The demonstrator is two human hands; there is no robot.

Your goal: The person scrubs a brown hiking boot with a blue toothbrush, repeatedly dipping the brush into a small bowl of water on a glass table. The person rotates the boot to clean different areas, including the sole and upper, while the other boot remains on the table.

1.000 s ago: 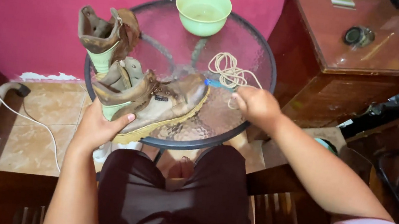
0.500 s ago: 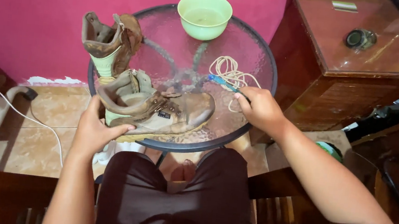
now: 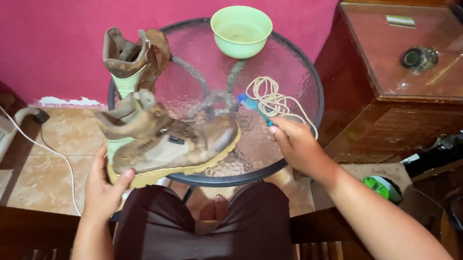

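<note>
Boot point(image 3: 169, 146) lying on its side at the near edge of the round glass worktop point(image 3: 300, 80), left hand point(image 3: 102, 188) fingers clamped on its heel, right hand point(image 3: 293, 142) fingers pinched on a blue tool point(image 3: 254, 106) beside coiled cord point(image 3: 272, 100).

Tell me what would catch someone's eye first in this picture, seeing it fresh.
Probably the worn brown boot lying on its side at the near edge of the round glass table, gripped at the heel by the left hand. A second boot stands upright at the table's left rim. The right hand holds a small blue tool beside a coil of pale cord, with a green bowl at the far edge.
</note>
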